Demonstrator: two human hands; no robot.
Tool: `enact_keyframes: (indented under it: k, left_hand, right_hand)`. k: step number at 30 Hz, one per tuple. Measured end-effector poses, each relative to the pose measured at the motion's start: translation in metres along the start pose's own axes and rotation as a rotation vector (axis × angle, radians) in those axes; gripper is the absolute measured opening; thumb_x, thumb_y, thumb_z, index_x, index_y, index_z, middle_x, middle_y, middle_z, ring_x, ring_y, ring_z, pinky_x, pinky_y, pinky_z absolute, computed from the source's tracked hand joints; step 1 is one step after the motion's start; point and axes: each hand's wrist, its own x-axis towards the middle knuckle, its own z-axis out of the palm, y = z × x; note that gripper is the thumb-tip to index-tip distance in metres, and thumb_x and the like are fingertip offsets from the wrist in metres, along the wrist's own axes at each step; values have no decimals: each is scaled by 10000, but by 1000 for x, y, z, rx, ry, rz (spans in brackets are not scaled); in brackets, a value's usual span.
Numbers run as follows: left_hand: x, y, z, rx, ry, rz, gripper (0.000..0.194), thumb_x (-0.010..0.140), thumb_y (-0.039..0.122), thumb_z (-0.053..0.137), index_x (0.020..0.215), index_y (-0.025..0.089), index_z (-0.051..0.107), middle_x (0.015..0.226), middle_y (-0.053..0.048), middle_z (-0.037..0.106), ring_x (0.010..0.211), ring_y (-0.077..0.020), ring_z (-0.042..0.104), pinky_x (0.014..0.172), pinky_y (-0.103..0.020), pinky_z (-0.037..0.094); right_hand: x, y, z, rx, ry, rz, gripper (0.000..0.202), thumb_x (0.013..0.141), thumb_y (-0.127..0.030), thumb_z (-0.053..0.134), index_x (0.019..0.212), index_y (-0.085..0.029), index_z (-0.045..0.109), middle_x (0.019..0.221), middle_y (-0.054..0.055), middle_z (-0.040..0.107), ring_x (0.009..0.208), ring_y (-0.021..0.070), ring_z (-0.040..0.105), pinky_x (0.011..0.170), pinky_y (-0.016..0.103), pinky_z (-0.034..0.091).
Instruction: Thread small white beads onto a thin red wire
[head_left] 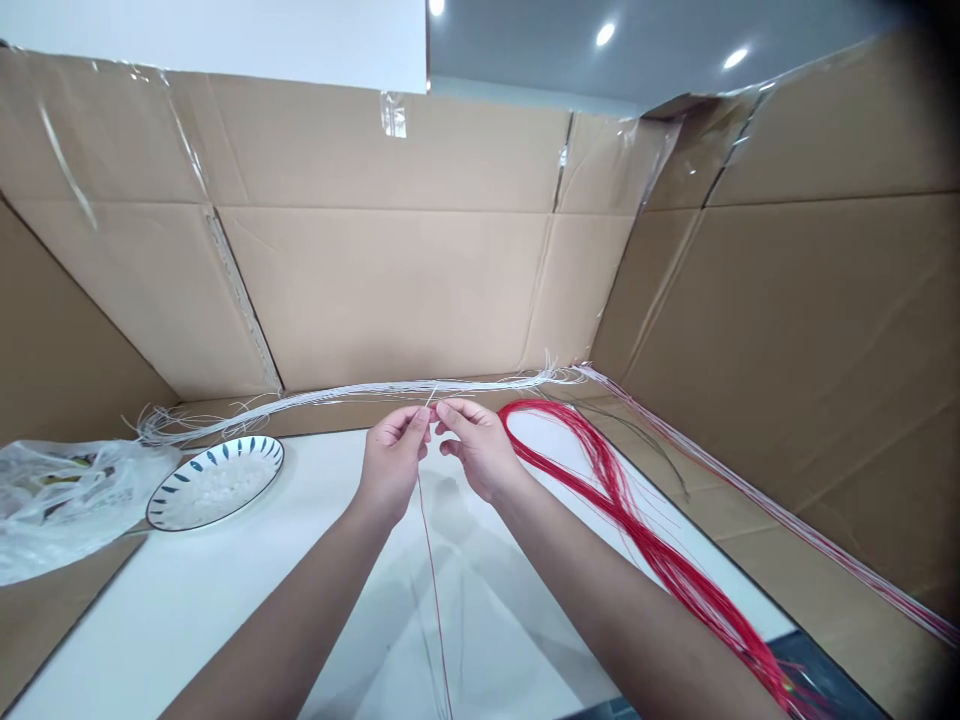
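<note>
In the middle of the head view, my left hand (393, 452) pinches a thin red cord (433, 565) between thumb and forefinger. The cord hangs from there down toward the lower edge. My right hand (481, 448) meets it fingertip to fingertip, thumb and forefinger closed on the cord's upper part. A short thin white strand (431, 394) sticks up between the fingertips; whether it joins the cord is too small to tell. Just right of my right hand, a looped bundle of red cords (615, 500) lies on the white table (315, 600).
An oval plate (217, 485) with blue rim marks holds small clear bits at left, beside a plastic bag (75, 500). White cords (360, 392) stretch along the back. Pinkish-white cords (750, 480) run along the right. Cardboard walls (405, 290) enclose the back and sides.
</note>
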Motion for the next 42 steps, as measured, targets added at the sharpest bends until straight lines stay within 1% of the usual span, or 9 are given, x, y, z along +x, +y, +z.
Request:
enact_keyframes:
  k: [6, 12, 17, 20, 25, 30, 35, 39, 42]
  left_hand:
    - [28, -34, -39, 128, 40, -76, 240, 999, 375, 645, 1020, 138, 676, 899, -20, 683, 710, -133, 644, 647, -291, 570]
    - [20, -62, -77, 196, 90, -162, 247, 997, 380, 647, 1022, 137, 677, 896, -19, 687, 704, -132, 647, 640, -288, 572]
    - [15, -83, -94, 198, 99, -201, 260, 1008, 394, 629, 998, 137, 665, 815, 8, 648, 608, -102, 587, 560, -246, 524]
    - [21, -92, -98, 187, 50, -220, 253, 1007, 385, 633, 963, 137, 659, 754, 30, 612, 555, -85, 539, 515, -221, 483]
    - [33, -96, -98, 141, -46, -288, 278, 985, 387, 664, 864, 137, 651, 643, 67, 540, 459, -55, 410, 434, -189, 349]
    - [30, -92, -97, 89, -18, -352, 393, 840, 531, 775, 808, 144, 707, 559, 71, 489, 456, -50, 338, 441, -212, 230]
    - [28, -89, -93, 74, 5, -384, 417, 789, 564, 792, 790, 153, 720, 567, 60, 510, 457, -54, 316, 443, -230, 220]
    - [29, -92, -93, 102, -19, -381, 365, 848, 496, 771, 806, 139, 709, 621, 50, 561, 461, -46, 344, 442, -213, 248]
    - [31, -96, -91, 131, -34, -396, 280, 955, 367, 699, 801, 139, 651, 617, 69, 529, 470, -59, 408, 448, -193, 337]
  right_hand:
    - [38, 52, 13, 65, 65, 52, 288, 675, -423, 880, 773, -184, 754, 765, 8, 652, 680, 122, 528, 536, 238, 385]
    - [41, 100, 19, 145, -22, 221, 344, 617, -437, 912, 744, -161, 752, 704, 14, 653, 666, 141, 582, 601, 280, 491]
    - [42, 117, 13, 168, -17, 298, 393, 581, -436, 947, 809, -162, 782, 764, 34, 710, 687, 138, 612, 624, 277, 535]
    - [48, 121, 6, 157, 27, 296, 395, 578, -437, 958, 798, -154, 792, 721, 35, 710, 669, 130, 604, 611, 259, 520]
    - [54, 124, -1, 132, 51, 319, 387, 575, -459, 960, 763, -157, 808, 667, 36, 697, 625, 153, 608, 636, 315, 532]
    - [53, 122, -5, 93, -4, 364, 267, 628, -413, 948, 720, -202, 813, 712, 39, 709, 634, 171, 608, 676, 350, 543]
    - [51, 117, -2, 47, -14, 356, 261, 656, -445, 921, 688, -217, 796, 755, 39, 694, 657, 195, 621, 701, 384, 535]
    - [52, 120, -3, -16, -21, 345, 302, 639, -469, 916, 685, -201, 782, 791, 55, 683, 645, 213, 625, 702, 416, 531]
    - [50, 124, -10, -83, 78, 282, 377, 662, -459, 897, 939, -233, 779, 948, 63, 694, 749, 228, 634, 772, 432, 529]
